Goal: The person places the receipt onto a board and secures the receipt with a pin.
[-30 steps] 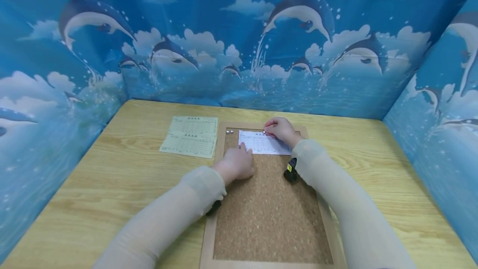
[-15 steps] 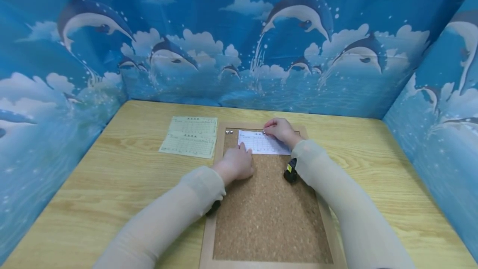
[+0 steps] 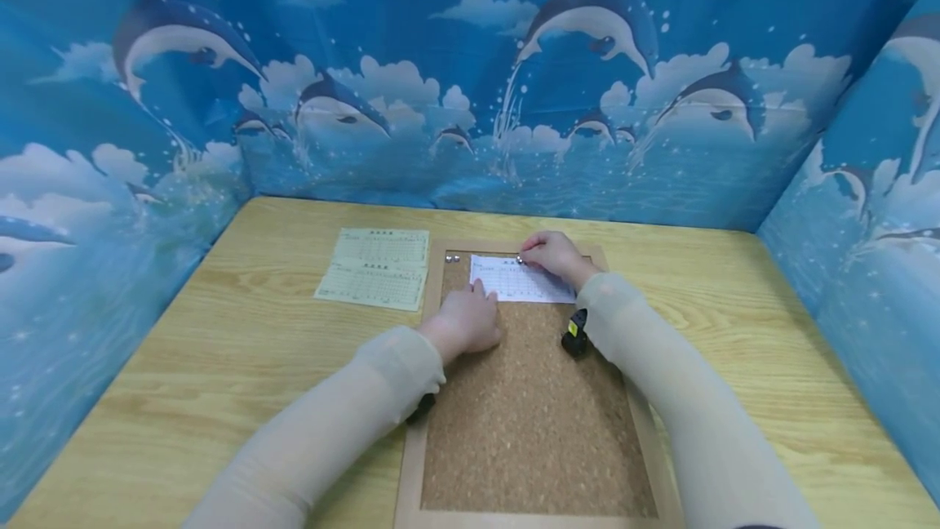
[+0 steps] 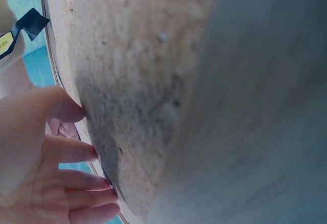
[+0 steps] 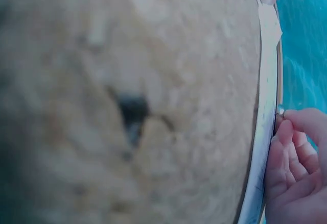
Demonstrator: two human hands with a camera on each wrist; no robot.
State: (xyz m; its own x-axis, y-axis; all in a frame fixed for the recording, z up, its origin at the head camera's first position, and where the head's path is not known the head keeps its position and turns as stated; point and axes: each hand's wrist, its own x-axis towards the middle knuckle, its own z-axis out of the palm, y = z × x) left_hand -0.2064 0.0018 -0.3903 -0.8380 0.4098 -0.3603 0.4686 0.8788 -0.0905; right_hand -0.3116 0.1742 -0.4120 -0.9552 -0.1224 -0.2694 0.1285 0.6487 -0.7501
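A white printed slip (image 3: 510,284) lies across the upper part of a wood-framed corkboard (image 3: 536,415). My left hand (image 3: 468,318) rests on the board, its fingertips touching the slip's lower left part. In the left wrist view the fingers (image 4: 76,150) are loosely extended against the surface. At the slip's top edge, near the middle, my right hand (image 3: 556,258) pinches a small silver push pin (image 5: 281,110) between thumb and index finger. That hand covers the slip's upper right part. The pin's point is hidden.
Two silver pins (image 3: 452,259) sit at the board's upper left corner. Green printed slips (image 3: 370,286) lie on the wooden table (image 3: 279,292) left of the board. A blue dolphin-print curtain (image 3: 441,170) surrounds the table at the back and sides. A black wrist camera (image 3: 575,335) hangs below the right cuff.
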